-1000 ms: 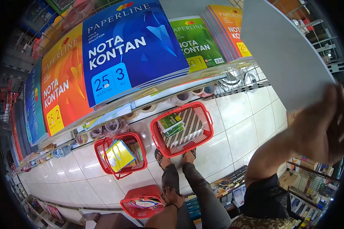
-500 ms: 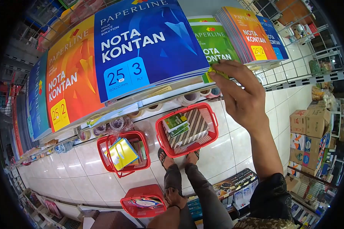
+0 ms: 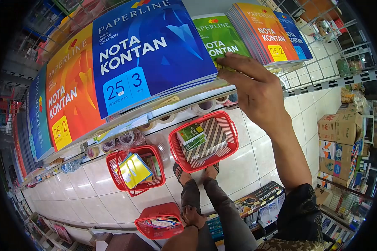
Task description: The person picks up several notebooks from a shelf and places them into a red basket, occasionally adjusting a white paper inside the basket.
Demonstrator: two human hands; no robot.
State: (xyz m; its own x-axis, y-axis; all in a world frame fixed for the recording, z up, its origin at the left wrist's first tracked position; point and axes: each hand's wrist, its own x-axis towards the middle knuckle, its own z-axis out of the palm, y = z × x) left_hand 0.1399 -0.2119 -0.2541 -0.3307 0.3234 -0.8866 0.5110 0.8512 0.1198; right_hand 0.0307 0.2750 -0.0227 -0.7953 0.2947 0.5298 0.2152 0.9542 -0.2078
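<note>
At the shelf, my right hand [image 3: 255, 85] pinches the near corner of a green receipt book [image 3: 222, 35] marked "Nota Kontan". My fingertips cover that corner. Left of it lies a stack of blue receipt books [image 3: 155, 83], its near edge close to my fingers. Further left are orange receipt books [image 3: 69, 96], and on the right stands another orange stack [image 3: 262, 31]. My left hand [image 3: 193, 216] rests on my trouser leg with fingers laid over it, holding nothing I can see. Beside it a red basket [image 3: 144, 230] contains packaged goods.
Two more red baskets stand on the tiled floor: one [image 3: 234, 144] holds a striped box and green receipt books, the other [image 3: 113, 173] a yellow-covered item. Tape rolls [image 3: 205, 107] line the lower shelf. A wire rack [image 3: 335, 46] and cardboard boxes [image 3: 347, 129] are at right.
My right hand has moved left and slightly toward the back with the green book's corner. The second green cover behind it no longer shows. My left hand stays on the leg.
</note>
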